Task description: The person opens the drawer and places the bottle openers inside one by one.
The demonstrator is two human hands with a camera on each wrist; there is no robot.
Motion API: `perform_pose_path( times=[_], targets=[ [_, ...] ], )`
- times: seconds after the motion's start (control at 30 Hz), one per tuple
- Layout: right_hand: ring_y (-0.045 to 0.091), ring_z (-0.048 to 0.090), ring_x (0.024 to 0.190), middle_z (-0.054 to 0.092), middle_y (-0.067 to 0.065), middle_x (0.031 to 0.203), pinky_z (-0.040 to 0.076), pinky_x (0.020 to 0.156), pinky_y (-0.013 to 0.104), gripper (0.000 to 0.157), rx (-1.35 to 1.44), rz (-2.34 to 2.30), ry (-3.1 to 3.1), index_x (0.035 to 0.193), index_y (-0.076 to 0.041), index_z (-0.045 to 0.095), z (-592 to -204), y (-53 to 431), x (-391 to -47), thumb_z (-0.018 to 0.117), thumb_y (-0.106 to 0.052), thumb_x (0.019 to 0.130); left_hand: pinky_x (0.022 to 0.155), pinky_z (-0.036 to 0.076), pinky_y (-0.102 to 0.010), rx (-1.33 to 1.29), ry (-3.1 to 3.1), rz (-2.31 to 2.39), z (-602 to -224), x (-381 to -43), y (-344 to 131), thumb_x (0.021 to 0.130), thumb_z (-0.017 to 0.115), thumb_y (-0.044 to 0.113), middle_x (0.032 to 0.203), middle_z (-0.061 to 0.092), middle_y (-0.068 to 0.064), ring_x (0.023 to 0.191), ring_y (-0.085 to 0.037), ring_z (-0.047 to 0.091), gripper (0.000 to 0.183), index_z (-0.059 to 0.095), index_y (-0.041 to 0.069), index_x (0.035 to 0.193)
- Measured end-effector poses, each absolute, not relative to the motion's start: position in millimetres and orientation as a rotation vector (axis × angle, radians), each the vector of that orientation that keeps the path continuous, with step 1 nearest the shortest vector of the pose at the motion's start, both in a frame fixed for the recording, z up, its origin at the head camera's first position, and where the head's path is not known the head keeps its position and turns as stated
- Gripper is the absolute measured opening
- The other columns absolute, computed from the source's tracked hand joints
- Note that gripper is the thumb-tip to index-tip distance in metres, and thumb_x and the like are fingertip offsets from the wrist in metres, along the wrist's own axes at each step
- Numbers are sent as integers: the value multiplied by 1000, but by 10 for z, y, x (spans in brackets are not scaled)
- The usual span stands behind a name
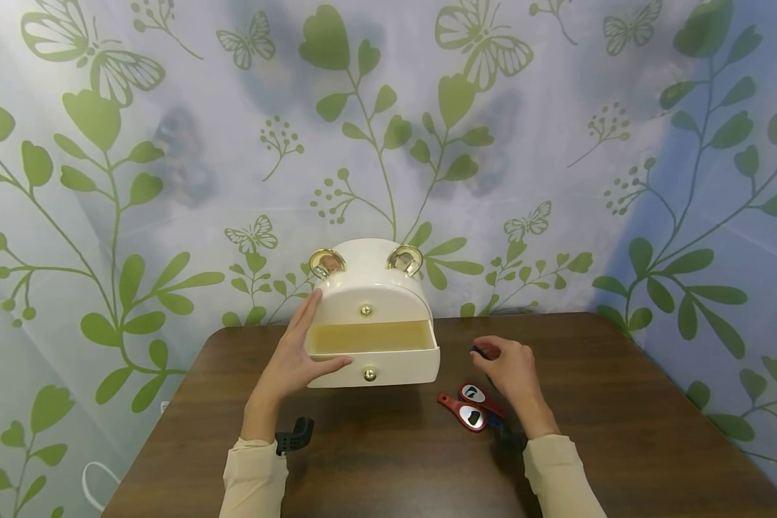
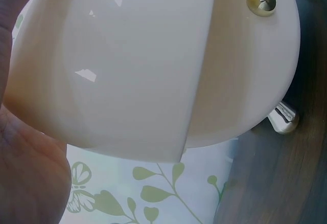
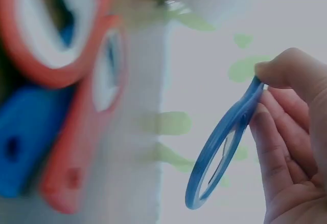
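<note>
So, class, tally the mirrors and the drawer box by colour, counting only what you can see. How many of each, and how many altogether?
Red mirrors: 2, a nearer one and a farther one
Blue mirrors: 2, one held in the right hand, one partly hidden
White drawer box: 1
Total: 5

The head view looks forward and down over the table (image 1: 362, 460) toward the patterned curtain (image 1: 401, 79), farthest off of the 3. The left wrist view faces the white box (image 2: 127, 70) from very near, left hand (image 2: 33, 173) at 8 o'clock. The right wrist view is close too: blue mirror (image 3: 210, 142) at 4 o'clock, red mirrors (image 3: 76, 162) at 10. Head and left share the box; head and right, the red mirrors.
</note>
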State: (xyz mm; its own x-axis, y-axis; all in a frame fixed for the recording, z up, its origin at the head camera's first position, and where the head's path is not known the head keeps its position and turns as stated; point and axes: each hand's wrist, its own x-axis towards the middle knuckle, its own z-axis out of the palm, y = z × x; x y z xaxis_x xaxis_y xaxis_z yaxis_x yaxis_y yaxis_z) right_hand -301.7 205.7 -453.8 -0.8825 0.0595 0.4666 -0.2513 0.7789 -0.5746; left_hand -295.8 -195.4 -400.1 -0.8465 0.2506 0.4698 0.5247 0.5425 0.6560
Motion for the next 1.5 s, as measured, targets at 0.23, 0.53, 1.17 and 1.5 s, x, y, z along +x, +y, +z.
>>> perform_pose_path(
  times=[0.23, 0.53, 1.17, 1.5],
  targets=[
    [25, 77, 86, 80, 8, 94, 60, 81, 47, 25, 217, 963, -2310, 108, -8, 81, -4258, 1940, -2908, 85, -14, 84, 119, 30, -63, -647, -2463, -1204, -3997, -2955, -1946, 73, 95, 42, 173, 13, 5, 158, -28, 20, 125, 13, 30, 167],
    [22, 76, 83, 79, 4, 93, 54, 78, 16, 25, 339, 964, -2113, 105, -9, 81, -4015, 1812, -2779, 88, -10, 81, 119, 30, -63, -656, -2459, -1203, -4001, -2958, -1947, 74, 94, 42, 173, 13, 4, 158, -29, 20, 125, 13, 31, 167],
    [26, 76, 81, 80, 7, 98, 52, 81, 9, 29, 498, 1101, -1899, 104, -8, 82, -3806, 1518, -2672, 90, -1, 77, 119, 30, -63, -657, -2451, -1220, -3996, -2981, -1946, 74, 94, 40, 173, 13, 6, 158, -28, 19, 124, 13, 34, 167],
    [26, 76, 86, 79, 7, 102, 55, 83, 14, 31, 521, 1162, -1835, 107, -9, 81, -3777, 1326, -2670, 89, -1, 78, 119, 30, -64, -652, -2450, -1224, -4010, -2971, -1955, 74, 94, 40, 173, 13, 6, 158, -28, 18, 123, 13, 35, 167]
  ],
)
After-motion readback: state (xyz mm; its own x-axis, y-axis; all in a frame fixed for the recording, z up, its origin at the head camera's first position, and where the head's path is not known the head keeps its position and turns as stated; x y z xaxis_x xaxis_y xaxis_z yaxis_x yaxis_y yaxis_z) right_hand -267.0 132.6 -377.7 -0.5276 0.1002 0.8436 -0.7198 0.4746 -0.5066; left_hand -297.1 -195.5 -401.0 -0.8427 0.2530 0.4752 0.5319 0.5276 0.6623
